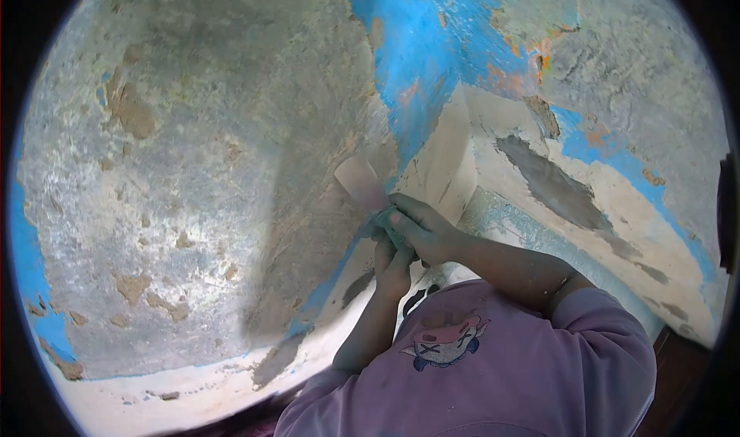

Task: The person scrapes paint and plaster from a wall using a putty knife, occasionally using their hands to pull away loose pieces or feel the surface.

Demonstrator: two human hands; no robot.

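Note:
A scraper (360,181) with a wide pale blade points up and to the left in front of the wall. Its greenish handle is mostly covered by my fingers. My right hand (425,230) is closed around the handle from the right, thumb on top. Just below, my left hand (391,269) is closed on the lower part of the same handle, its fingers partly hidden behind the right hand. The blade is close to the grey, scraped wall (193,144); I cannot tell whether it touches. Blue paint (420,59) shows in the corner above the hands.
A white plaster band (601,198) with a dark bare patch (551,179) runs along the right wall. A pale, speckled ledge (532,225) lies beneath it. Brown patches (132,287) mark the left wall. A reddish-brown surface (678,375) stands at the lower right.

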